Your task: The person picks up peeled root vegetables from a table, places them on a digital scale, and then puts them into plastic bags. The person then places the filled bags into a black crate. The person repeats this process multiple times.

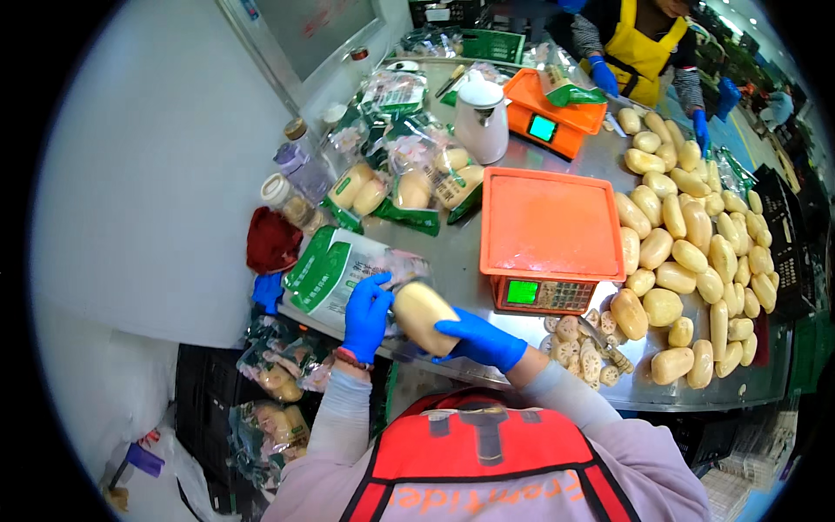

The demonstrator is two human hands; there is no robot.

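My right hand (pixel 486 339), in a blue glove, grips the lower end of a peeled lotus root section (pixel 423 314) over the table's near edge. Beside the root's upper left is my left hand (pixel 369 316), also gloved in blue, at the opening side of a green and clear plastic bag (pixel 326 271) lying flat. Whether its fingers pinch the bag's film is hard to tell. An orange weighing scale (pixel 551 222) with a lit green display stands to the right of the hands. Cut lotus root ends and a knife (pixel 603 342) lie in front of that scale.
Many peeled lotus roots (pixel 675 277) cover the table's right side. Filled bags (pixel 411 189), bottles (pixel 306 173) and a white kettle (pixel 481 124) stand at the back left. A second orange scale (pixel 554 114) is farther back, near a co-worker in a yellow apron (pixel 636 55).
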